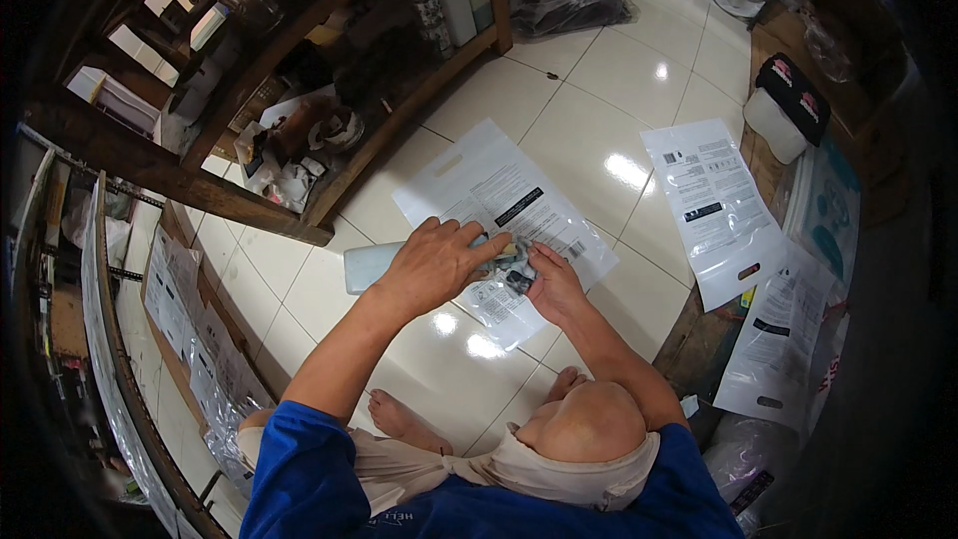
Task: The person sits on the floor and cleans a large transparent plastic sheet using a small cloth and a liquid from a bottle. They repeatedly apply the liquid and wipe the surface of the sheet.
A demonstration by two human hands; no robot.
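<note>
A pale-blue container is tipped sideways beside a crumpled, dark-stained rag, over a flat, printed white bag.

Printed bag, probably plastic, on tiled floor

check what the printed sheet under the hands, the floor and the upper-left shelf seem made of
Printed sheet: likely thin plastic, smooth with a soft sheen. Floor: probably glazed ceramic tile, glossy, with joint lines and bright reflections. Shelf: apparently wood, dull brown with rough-looking beams.

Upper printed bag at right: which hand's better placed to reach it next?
Likely the right hand: it's nearer that printed bag. The left hand is farther, on a pale-blue container; both look occupied.
</note>
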